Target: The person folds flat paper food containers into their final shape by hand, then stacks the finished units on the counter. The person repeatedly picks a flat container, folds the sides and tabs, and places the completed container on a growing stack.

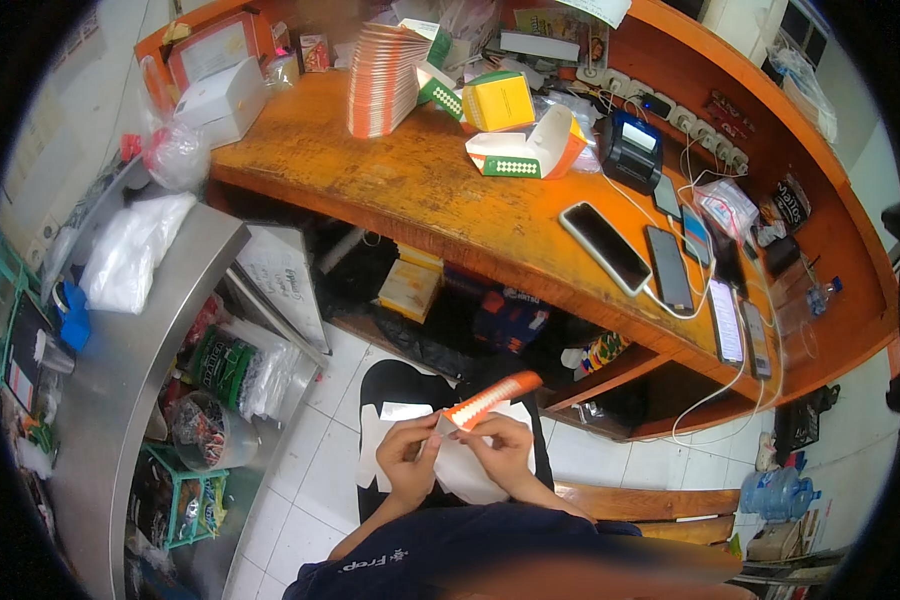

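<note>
Two pinched grips — left hand [408,456] and right hand [500,450] — hold an orange-and-white paperboard carton [492,399], apparently mid-fold, so the next move calls for even thumb pressure.

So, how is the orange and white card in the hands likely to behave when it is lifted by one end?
The orange and white card is probably light: it looks thin, and the left hand and right hand hold it with the fingers. It seems fairly stiff, since its far end sticks out unsupported. Being thin, it might crease if squeezed.
</note>
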Demonstrator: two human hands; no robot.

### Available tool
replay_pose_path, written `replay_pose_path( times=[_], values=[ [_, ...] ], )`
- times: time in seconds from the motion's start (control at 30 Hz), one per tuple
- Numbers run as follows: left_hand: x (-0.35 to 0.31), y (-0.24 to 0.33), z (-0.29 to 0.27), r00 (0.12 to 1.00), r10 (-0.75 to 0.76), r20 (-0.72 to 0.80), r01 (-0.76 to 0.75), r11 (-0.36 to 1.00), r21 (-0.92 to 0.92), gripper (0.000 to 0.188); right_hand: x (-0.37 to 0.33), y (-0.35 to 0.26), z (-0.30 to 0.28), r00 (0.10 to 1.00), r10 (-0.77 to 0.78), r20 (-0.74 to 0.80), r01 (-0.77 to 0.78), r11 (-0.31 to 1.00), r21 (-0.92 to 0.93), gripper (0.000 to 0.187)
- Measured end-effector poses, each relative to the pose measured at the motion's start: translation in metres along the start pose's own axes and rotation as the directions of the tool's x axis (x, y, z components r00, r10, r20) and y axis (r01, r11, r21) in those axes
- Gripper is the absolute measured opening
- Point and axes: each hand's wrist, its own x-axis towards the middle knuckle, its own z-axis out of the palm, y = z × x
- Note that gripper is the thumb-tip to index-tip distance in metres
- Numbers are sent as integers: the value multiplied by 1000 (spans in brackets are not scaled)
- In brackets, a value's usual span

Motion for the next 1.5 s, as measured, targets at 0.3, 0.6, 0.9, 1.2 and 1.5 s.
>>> replay_pose_path(
  times=[0.3,0.6,0.9,1.2,1.5],
  values=[
    [2,-3,12,994,-75,83,69,996,64,19,3,6,-1,966,260,-3,-250,931,265,16],
    [8,-20,13,949,-3,317,73,975,-209,63,11,13,-17,810,368,457,-503,836,217,21],
    [6,-26,0,975,220,-1,-210,930,300,18,16,-2,15,923,-76,-377,-72,929,-363,26],
    [32,-25,0,916,-325,-233,351,933,79,13,20,-4,-3,980,-104,-171,38,937,-348,8],
    [24,-19,6,987,-158,24,156,985,80,23,25,-6,-11,995,36,-94,-60,961,-270,6]
  ],
)
